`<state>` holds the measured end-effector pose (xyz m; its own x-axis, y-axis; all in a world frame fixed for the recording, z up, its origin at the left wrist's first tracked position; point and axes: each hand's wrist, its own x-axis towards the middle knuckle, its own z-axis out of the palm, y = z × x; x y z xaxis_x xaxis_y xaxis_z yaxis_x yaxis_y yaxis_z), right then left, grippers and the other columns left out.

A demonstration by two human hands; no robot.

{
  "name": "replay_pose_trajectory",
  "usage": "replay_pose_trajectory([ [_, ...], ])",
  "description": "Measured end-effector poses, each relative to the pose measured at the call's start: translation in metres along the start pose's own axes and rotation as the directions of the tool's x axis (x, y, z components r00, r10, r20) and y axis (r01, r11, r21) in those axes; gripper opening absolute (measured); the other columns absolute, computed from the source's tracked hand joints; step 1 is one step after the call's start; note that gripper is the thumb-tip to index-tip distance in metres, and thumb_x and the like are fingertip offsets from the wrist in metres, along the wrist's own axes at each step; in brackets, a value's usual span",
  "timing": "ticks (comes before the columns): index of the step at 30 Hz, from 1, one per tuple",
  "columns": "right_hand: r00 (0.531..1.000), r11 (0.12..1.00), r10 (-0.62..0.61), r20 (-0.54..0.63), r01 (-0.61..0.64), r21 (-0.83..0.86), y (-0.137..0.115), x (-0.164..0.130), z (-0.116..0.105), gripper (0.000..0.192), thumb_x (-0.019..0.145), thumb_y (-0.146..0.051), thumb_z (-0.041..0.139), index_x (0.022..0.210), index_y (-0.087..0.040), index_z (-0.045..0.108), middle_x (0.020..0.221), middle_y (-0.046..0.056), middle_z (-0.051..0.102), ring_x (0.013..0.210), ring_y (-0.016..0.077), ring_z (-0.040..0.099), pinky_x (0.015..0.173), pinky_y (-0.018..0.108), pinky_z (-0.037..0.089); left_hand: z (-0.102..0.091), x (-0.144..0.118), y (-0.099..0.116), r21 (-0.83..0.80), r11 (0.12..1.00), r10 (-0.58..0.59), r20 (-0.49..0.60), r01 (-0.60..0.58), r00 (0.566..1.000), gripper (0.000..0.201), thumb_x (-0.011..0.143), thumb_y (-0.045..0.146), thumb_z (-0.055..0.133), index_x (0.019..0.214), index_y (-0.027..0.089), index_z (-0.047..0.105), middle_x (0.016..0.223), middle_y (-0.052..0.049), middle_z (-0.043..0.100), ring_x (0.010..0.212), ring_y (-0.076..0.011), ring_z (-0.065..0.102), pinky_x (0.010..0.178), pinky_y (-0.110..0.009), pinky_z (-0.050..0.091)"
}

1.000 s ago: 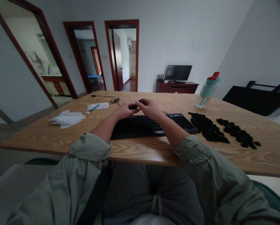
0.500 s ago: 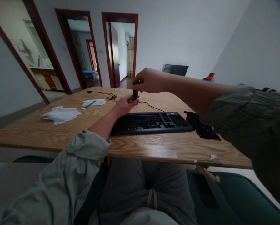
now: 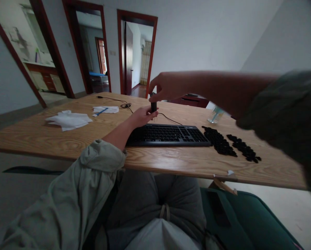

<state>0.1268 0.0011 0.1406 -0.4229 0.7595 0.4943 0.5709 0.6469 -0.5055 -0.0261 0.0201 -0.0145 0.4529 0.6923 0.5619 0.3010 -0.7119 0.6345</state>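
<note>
A small black keycap puller (image 3: 153,107) stands upright above the back edge of a black keyboard (image 3: 171,135), thin wires showing at its lower end. My left hand (image 3: 142,116) is closed round its lower part. From above, the fingers of my right hand (image 3: 160,86) pinch its top. The keyboard lies flat on the wooden table, its left end partly behind my left forearm. Beside its right end are loose black keycaps (image 3: 219,140), with another group of keycaps (image 3: 244,148) farther right.
White cloths (image 3: 68,119) lie at the left, one with a blue-handled tool (image 3: 101,111) on it. A coiled black cable (image 3: 125,105) rests behind the keyboard. A clear cup (image 3: 215,115) stands at the right, near my right forearm. The table's front edge (image 3: 171,168) is close to my lap.
The view has shifted, bringing the clear cup and second keycap group into sight. My right forearm is raised and smeared by motion. Both hands keep hold of the keycap puller.
</note>
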Motion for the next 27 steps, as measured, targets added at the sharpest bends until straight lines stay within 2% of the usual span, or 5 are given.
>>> replay_pose_trajectory([
  [2, 0.999, 0.998, 0.005, 0.044, -0.007, 0.064, 0.017, -0.023, 0.019, 0.032, 0.069, -0.030, 0.082, 0.095, -0.016, 0.071, 0.070, 0.002, 0.064, 0.065, 0.0131, 0.058, 0.058, 0.026, 0.046, 0.000, 0.000, -0.002, -0.056, 0.998, -0.026, 0.038, 0.028, 0.999, 0.049, 0.091, 0.044, 0.051, 0.124, 0.008, 0.057, 0.092, -0.011, 0.070, 0.067, -0.0124, 0.062, 0.065, -0.026, 0.051],
  [5, 0.973, 0.951, 0.176, -0.147, -0.129, 0.281, 0.049, -0.055, 0.058, 0.045, 0.081, -0.045, 0.068, 0.114, -0.015, 0.063, 0.075, 0.004, 0.065, 0.062, 0.0121, 0.056, 0.054, 0.025, 0.045, -0.002, -0.002, -0.004, -0.054, 0.998, -0.036, 0.044, 0.039, 0.998, 0.049, 0.091, 0.049, 0.049, 0.119, 0.010, 0.058, 0.086, -0.009, 0.069, 0.063, -0.0119, 0.061, 0.061, -0.026, 0.050],
  [10, 0.951, 0.886, 0.267, -0.159, -0.177, 0.429, 0.098, -0.076, 0.105, 0.044, 0.084, -0.050, 0.059, 0.107, -0.013, 0.066, 0.071, 0.003, 0.064, 0.063, 0.0125, 0.056, 0.056, 0.025, 0.045, 0.000, -0.003, -0.009, 0.003, 0.998, -0.059, 0.088, 0.059, 0.994, 0.052, 0.088, 0.057, 0.051, 0.111, 0.012, 0.063, 0.081, -0.006, 0.067, 0.063, -0.0121, 0.059, 0.058, -0.025, 0.048],
  [14, 0.979, 0.900, 0.138, -0.149, -0.062, 0.432, 0.117, -0.079, 0.113, 0.042, 0.083, -0.049, 0.060, 0.104, -0.013, 0.068, 0.079, 0.006, 0.070, 0.071, 0.0151, 0.061, 0.064, 0.026, 0.047, 0.003, -0.001, -0.014, 0.089, 0.993, -0.090, 0.109, 0.080, 0.990, 0.051, 0.085, 0.057, 0.054, 0.107, 0.013, 0.066, 0.078, -0.004, 0.065, 0.064, -0.0121, 0.057, 0.060, -0.024, 0.045],
  [27, 0.968, 0.951, 0.100, -0.231, -0.024, 0.307, 0.119, -0.080, 0.113, 0.037, 0.083, -0.050, 0.060, 0.094, -0.016, 0.069, 0.077, 0.004, 0.068, 0.066, 0.0151, 0.059, 0.059, 0.026, 0.042, 0.001, -0.003, -0.016, 0.168, 0.970, -0.203, 0.176, 0.174, 0.963, 0.049, 0.073, 0.041, 0.069, 0.114, 0.016, 0.060, 0.081, -0.001, 0.061, 0.067, -0.0119, 0.053, 0.064, -0.025, 0.044],
])
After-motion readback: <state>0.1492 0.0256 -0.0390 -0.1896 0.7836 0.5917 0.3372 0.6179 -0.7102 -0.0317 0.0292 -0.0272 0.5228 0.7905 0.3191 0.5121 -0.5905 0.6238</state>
